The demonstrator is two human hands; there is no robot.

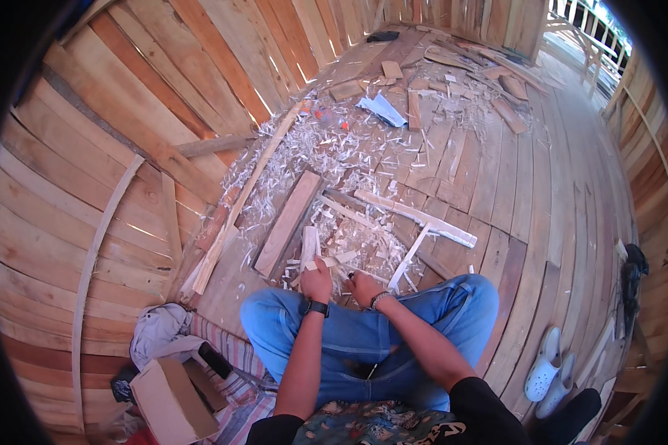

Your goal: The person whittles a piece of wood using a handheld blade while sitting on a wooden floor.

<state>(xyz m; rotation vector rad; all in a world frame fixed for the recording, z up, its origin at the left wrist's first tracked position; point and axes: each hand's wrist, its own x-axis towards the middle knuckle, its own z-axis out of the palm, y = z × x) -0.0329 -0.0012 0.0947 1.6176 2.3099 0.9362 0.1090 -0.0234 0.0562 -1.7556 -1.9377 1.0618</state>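
The right hand (364, 289) hides most of the dark thing (351, 275) in its grip — too little shows to name it. Orange bits (344, 126) among the shavings (276, 154) are too small to identify — and the lower edge cuts off the patterned shirt (378, 426).

A single view is given, from a fisheye camera which is worn on the head of the seated person (378, 424). It looks steeply downward and also forward, over the lap (349, 337). The left hand (316, 280) and the right hand (365, 288) are rather near to the lens, a little below the middle of the view. The floor (564, 230) extends away toward the top, until a far opening (588, 46) at upper right. The wall (52, 252) at left bends toward the round, dark rim.
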